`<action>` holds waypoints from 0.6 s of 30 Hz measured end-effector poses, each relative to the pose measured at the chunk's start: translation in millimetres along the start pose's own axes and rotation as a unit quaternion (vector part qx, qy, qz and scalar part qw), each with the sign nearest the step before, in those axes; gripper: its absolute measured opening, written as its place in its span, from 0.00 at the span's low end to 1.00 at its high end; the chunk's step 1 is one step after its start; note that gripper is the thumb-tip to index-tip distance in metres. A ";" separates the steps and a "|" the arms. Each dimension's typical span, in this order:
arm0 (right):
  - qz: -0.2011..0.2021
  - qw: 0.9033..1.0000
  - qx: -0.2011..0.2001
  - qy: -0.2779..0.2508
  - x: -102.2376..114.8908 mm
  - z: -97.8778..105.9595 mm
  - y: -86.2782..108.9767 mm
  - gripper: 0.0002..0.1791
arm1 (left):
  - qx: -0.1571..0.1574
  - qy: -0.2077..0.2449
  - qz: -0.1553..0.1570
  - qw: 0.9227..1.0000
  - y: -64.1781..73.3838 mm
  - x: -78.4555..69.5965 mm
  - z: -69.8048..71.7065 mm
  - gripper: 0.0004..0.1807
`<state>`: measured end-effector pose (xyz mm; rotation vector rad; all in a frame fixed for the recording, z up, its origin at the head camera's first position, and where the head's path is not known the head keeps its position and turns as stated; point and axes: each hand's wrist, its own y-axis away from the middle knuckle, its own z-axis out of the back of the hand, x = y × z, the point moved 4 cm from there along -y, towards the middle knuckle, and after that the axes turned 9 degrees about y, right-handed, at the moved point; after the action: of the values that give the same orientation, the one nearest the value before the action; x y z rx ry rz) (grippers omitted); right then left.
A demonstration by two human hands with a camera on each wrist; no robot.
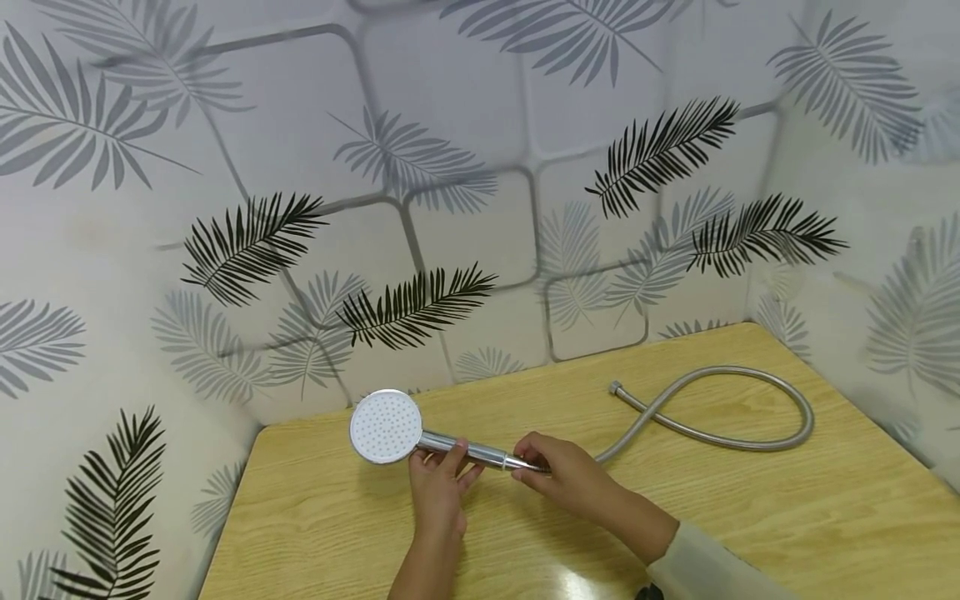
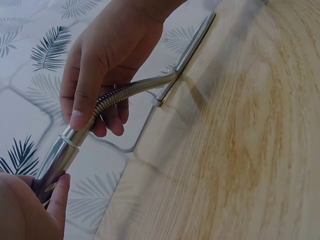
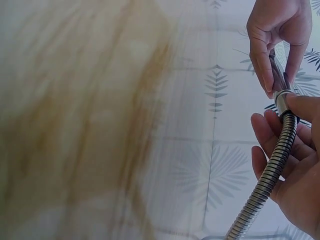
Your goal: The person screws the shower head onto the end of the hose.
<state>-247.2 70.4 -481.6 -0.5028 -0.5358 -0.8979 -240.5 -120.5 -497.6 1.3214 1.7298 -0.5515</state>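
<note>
A chrome shower head [image 1: 386, 426] with a round white spray face is tilted up over the table, its face toward the head camera. My left hand [image 1: 438, 492] grips its shiny handle [image 1: 480, 452] from below. At the handle's lower end my right hand [image 1: 566, 475] pinches the tapered metal connector [image 3: 282, 103] of a flexible steel hose [image 2: 135, 88]. In the right wrist view the connector sits against the handle's end, with the ribbed hose bending away below my right fingers.
The rest of the hose loops over the right side of the wooden table [image 1: 337, 517], its free end nut [image 1: 615, 387] lying toward the back. Walls with a leaf pattern [image 1: 480, 233] stand behind the table and at both sides.
</note>
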 end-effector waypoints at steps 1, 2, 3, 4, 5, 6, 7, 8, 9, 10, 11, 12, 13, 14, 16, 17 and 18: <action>-0.001 1.000 0.001 0.002 0.1 -0.1 0.1 0.12 | 0.000 -0.001 0.001 1.000 0.1 -0.5 -0.2 0.25; -0.002 1.000 0.003 -0.001 0.2 -0.2 0.1 0.13 | 0.000 -0.002 0.002 1.000 0.3 -0.9 -0.3 0.25; -0.002 1.000 0.005 -0.002 0.5 -0.4 0.0 0.13 | 0.001 -0.004 0.002 1.000 0.4 -1.2 -0.4 0.25; -0.001 1.000 0.006 -0.004 0.6 -0.7 -0.2 0.13 | 0.002 -0.005 0.002 1.000 0.5 -1.6 -0.5 0.25; -0.001 1.000 0.008 -0.007 0.8 -0.9 -0.3 0.13 | 0.004 -0.007 0.003 1.000 0.6 -1.9 -0.7 0.25; 0.002 1.000 0.010 -0.010 1.1 -1.1 -0.2 0.14 | 0.005 -0.009 0.003 1.000 0.8 -2.3 -0.8 0.25; 0.002 1.000 0.012 -0.012 1.2 -1.2 -0.1 0.14 | 0.007 -0.010 0.003 1.000 1.0 -2.7 -1.0 0.25; 0.003 1.000 0.012 -0.014 1.4 -1.3 -0.1 0.14 | 0.008 -0.012 0.003 1.000 1.2 -2.9 -1.0 0.25; 0.003 1.000 0.013 -0.013 1.3 -1.6 -0.1 0.14 | 0.009 -0.013 0.002 1.000 1.3 -3.1 -1.1 0.25; 0.001 1.000 0.013 -0.013 1.3 -1.5 0.0 0.15 | 0.009 -0.014 0.002 1.000 1.6 -3.4 -1.1 0.25; -0.002 1.000 0.014 -0.014 1.1 -1.5 0.1 0.15 | 0.009 -0.015 0.002 1.000 1.7 -3.6 -1.1 0.25; -0.004 1.000 0.014 -0.015 0.6 -1.7 0.2 0.16 | 0.008 -0.015 0.002 1.000 1.9 -3.9 -1.2 0.26; -0.009 1.000 0.014 -0.017 0.4 -1.7 0.2 0.17 | 0.008 -0.015 0.002 1.000 2.0 -4.3 -1.3 0.25; -0.009 1.000 0.012 -0.019 0.2 -1.7 0.1 0.18 | 0.006 -0.015 0.002 1.000 2.0 -4.6 -1.4 0.25; -0.014 1.000 0.009 -0.024 -0.1 -1.4 0.5 0.21 | 0.004 -0.013 0.002 1.000 1.9 -5.3 -1.4 0.25; -0.014 1.000 0.005 -0.026 -0.3 -1.2 0.7 0.23 | 0.002 -0.012 0.001 1.000 1.8 -5.7 -1.4 0.25; -0.013 1.000 0.002 -0.028 -0.3 -0.9 0.9 0.25 | 0.002 -0.010 0.001 1.000 1.6 -6.1 -1.4 0.24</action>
<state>-246.5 70.6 -482.6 -0.5194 -0.5952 -0.9088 -239.2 -122.2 -491.6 1.3148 1.7124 -0.5656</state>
